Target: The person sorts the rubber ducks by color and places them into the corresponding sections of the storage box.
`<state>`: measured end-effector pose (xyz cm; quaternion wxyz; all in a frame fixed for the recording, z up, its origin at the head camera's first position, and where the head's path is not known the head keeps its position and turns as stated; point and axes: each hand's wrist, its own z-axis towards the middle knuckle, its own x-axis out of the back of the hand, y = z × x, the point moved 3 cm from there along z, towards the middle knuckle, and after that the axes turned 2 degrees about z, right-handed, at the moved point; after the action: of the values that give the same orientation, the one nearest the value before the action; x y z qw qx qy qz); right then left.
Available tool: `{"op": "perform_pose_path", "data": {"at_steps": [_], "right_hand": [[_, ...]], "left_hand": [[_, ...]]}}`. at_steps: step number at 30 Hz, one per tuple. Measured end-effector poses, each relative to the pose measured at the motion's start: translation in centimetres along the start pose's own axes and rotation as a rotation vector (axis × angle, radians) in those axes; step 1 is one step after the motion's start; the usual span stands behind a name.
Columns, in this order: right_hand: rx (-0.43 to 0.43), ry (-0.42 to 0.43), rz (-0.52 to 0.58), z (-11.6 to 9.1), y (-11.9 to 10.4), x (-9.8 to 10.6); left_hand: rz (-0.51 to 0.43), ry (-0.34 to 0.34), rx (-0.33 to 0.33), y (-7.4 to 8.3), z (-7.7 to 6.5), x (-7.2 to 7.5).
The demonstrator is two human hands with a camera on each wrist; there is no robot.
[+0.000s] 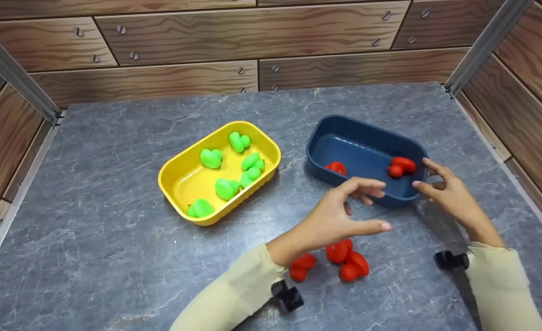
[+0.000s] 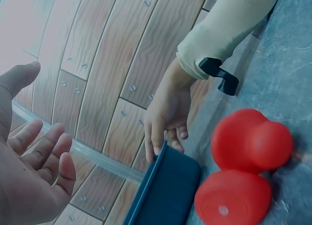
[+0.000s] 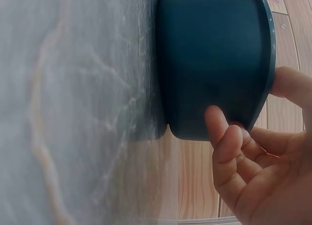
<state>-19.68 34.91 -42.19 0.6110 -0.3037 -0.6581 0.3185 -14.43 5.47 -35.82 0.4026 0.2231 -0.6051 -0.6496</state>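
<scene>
A dark blue container (image 1: pixel 363 126) stands at the right with two small red rubber-duck-like toys (image 1: pixel 402 166) in it. At its right end my right hand (image 1: pixel 454 197) grips the rim; the right wrist view shows the fingers (image 3: pixel 229 152) against the outer wall. My left hand (image 1: pixel 333 216) hovers over the container's near side, fingers apart and thumb extended, holding nothing. Below that hand, three more red toys (image 1: pixel 353 266) lie on the table, two of them touching. In the left wrist view, two red toys (image 2: pixel 243 142) appear close up beside the blue container.
A yellow container (image 1: pixel 174 177) holding several green toys (image 1: pixel 211 158) of the same shape stands left of the blue one. The grey marbled table (image 1: pixel 92 230) is bounded by wood-patterned walls (image 1: pixel 252 32) at the back and sides. Black mounts (image 1: pixel 287 296) sit on both wrists.
</scene>
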Motion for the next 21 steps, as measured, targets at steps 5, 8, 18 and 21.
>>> {"op": "perform_pose_path", "data": {"at_steps": [5,8,18,21], "right_hand": [[-0.004,-0.007,0.006,0.0,0.1,-0.1],[-0.003,-0.012,0.009,0.1,0.1,-0.1],[-0.01,-0.005,0.001,0.1,0.1,0.0],[-0.004,-0.005,0.006,0.2,0.2,0.0]], "left_hand": [[0.005,-0.003,0.017,-0.6,-1.3,1.1],[0.008,-0.003,0.023,-1.1,-2.0,1.6],[0.065,-0.003,0.102,-2.9,-4.1,3.0],[0.083,0.007,0.12,-3.5,-4.7,3.4]]}}
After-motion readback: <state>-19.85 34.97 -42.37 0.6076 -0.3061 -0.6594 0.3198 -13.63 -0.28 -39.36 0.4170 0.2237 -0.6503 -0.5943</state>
